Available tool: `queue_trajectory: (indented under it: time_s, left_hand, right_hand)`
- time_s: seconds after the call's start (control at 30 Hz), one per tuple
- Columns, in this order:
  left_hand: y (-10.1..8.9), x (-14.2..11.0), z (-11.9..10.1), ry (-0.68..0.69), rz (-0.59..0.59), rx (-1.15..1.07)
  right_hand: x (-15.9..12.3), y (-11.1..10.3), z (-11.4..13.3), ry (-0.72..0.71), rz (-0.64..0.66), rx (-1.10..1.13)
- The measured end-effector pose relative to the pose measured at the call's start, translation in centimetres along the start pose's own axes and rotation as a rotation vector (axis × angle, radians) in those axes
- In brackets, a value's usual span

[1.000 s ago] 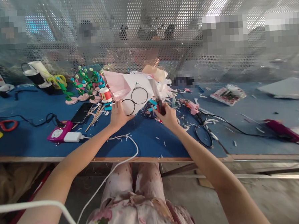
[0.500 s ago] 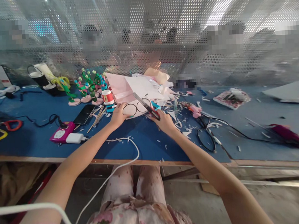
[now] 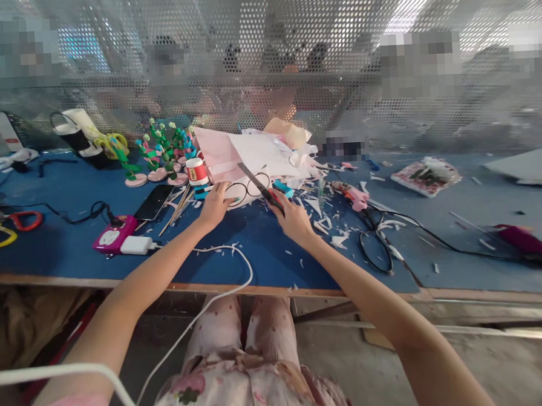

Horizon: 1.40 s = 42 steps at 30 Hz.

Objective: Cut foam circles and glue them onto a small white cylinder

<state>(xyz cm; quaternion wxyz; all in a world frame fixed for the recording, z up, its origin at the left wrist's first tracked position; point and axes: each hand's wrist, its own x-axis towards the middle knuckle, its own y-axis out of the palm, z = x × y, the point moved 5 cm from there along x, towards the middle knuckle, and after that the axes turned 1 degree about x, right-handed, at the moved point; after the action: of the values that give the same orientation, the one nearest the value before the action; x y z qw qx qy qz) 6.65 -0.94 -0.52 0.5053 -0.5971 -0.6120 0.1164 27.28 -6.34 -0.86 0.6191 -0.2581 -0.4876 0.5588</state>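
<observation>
My right hand [image 3: 292, 219] is closed around the red-and-black handle of a utility knife [image 3: 255, 182]. Its long grey blade points up and left, over a pale sheet [image 3: 236, 194] marked with two black ring outlines. At the sheet's left end, my left hand [image 3: 215, 206] pinches the edge between thumb and fingers. Whether the blade touches the sheet I cannot tell. Just behind lies a larger folded pink and white sheet [image 3: 223, 151]. A red-and-white paper cup [image 3: 196, 172] stands beyond my left hand.
Green craft plants on round pink bases [image 3: 136, 180] stand at the back left. Nearby lie a phone [image 3: 154, 203], a magenta power box [image 3: 114, 234] and scissors [image 3: 24, 221]. Paper scraps [image 3: 339, 240], a pink glue gun [image 3: 358, 197] and its black cord spread rightward. A mesh screen [image 3: 256, 101] rises behind.
The knife has swung slightly, its tip now further left, and the sheet under it sits flatter. Both hands keep their hold. The whole view has shifted a little.
</observation>
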Motion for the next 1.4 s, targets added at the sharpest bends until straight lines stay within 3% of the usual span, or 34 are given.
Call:
queue_trajectory:
  time_s: [0.4,0.6,1.4]
  left_hand:
    - [0.5,-0.1,0.0,0.037,-0.014,0.058]
    - [0.9,-0.2,0.2,0.066,-0.047,0.070]
    - [0.9,-0.3,-0.6,0.134,-0.016,0.121]
  right_hand:
    - [-0.3,0.4,1.4,-0.008,0.055,-0.424]
    - [-0.8,1.0,1.7,-0.018,-0.013,-0.601]
    - [-0.2,1.0,2.5,-0.099,0.120,-0.606]
